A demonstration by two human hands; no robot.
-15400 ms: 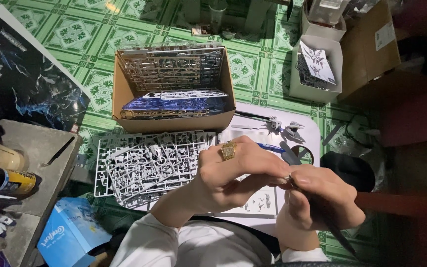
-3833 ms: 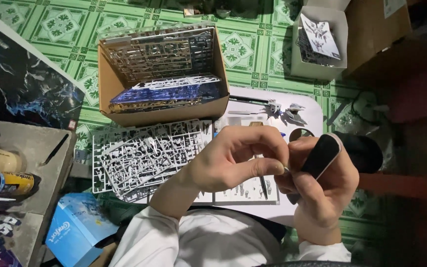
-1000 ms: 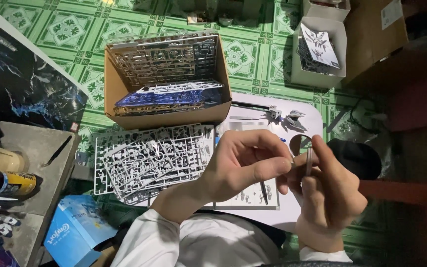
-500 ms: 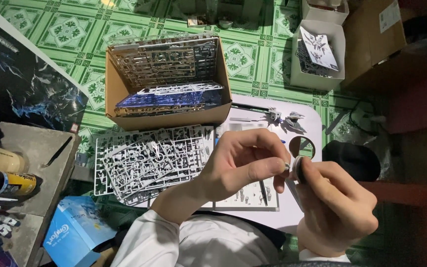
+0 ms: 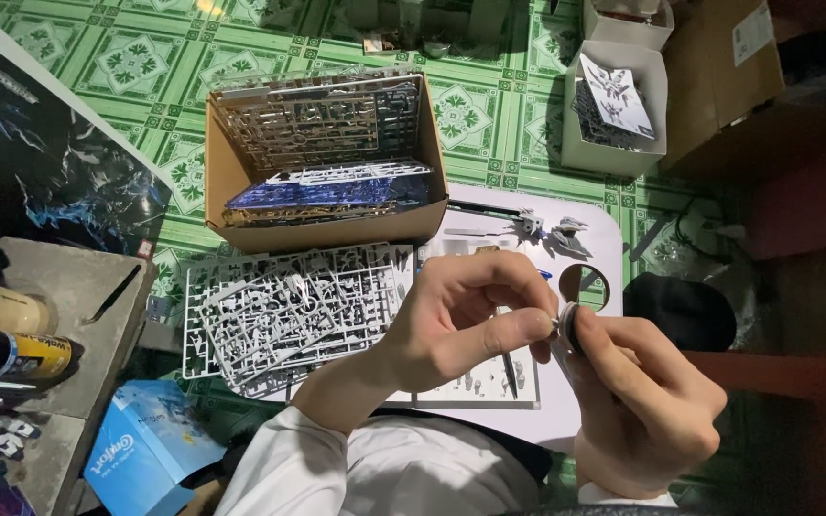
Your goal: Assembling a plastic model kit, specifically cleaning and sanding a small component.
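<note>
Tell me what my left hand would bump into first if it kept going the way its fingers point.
Probably the right hand: the left hand points right, its fingertips already beside the small dark flat tool held there.

1. I sit on the floor of a home, on green patterned tiles (image 5: 136,67), so this is a hobby corner rather than a workshop.
2. A cardboard box (image 5: 322,158) of model-kit sprues and a loose grey sprue (image 5: 289,311) lie before me.
3. A small white table (image 5: 595,258) carries half-built figure parts (image 5: 552,229).
4. Spray cans (image 5: 2,330) rest at my left.
</note>
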